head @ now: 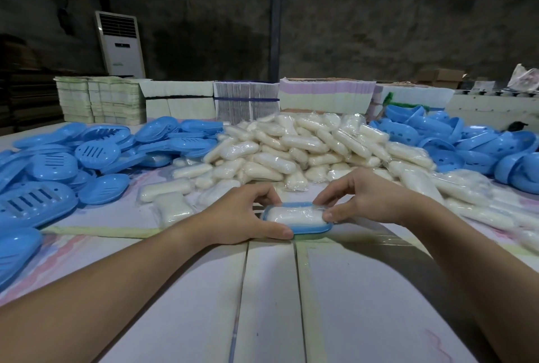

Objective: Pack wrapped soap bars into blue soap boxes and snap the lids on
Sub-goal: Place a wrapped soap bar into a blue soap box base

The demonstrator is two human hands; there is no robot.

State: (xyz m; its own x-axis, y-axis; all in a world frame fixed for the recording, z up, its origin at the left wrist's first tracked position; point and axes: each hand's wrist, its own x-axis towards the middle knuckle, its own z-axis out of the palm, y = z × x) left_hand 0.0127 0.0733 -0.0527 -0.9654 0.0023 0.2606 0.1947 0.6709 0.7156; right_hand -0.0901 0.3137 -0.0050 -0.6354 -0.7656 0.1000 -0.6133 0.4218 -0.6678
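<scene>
Wrapped soap bar (294, 213) sits in blue box base (303, 228), table (262, 289) front centre. Left hand (242, 216) grips base end; right hand (361, 202) pinches soap's other end. Seat bar flat, tuck wrap inside rim. Lid pile (58, 158) left.

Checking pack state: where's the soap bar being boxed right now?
Head view, centre: the wrapped soap bar lies in the blue box base, held between left hand and right hand.

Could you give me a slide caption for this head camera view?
Both hands, left and right, seat a wrapped soap bar in a lidless blue soap box.
</scene>
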